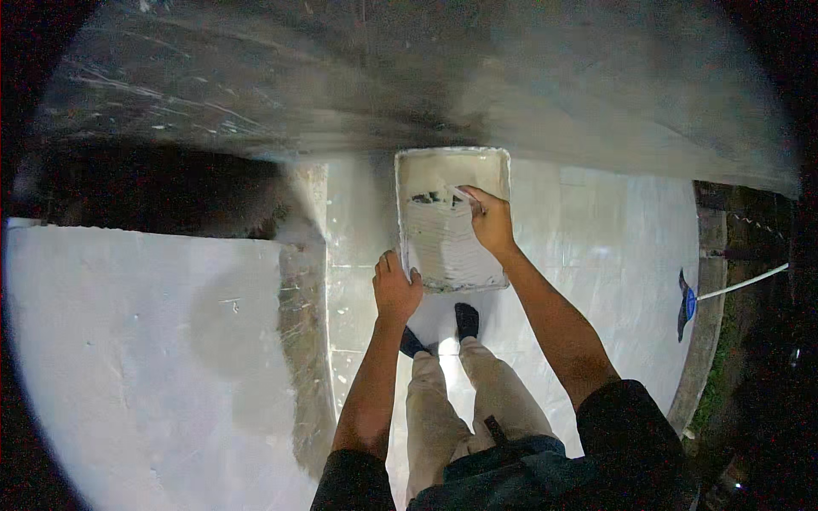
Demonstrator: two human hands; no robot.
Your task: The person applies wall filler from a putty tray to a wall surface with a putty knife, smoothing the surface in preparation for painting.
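Note:
A shallow, pale rectangular paint tray (453, 274) is in front of me, with a ribbed bottom, whitish paint on it and dark patches near its middle. My left hand (396, 288) grips the lower left rim, thumb on the inner side and fingers outside. Over the tray's upper right part, my right hand (490, 217) is closed in a pinch. Something small and whitish shows at its fingertips, too blurred to name.
Beyond the tray rises a grey, streaked wall (511, 77). At left is a broad white-painted surface (153, 341) with a bare brownish strip (302, 341). A blue-and-dark tool head on a white pole (741, 283) lies at right. My feet (466, 320) stand just below the tray.

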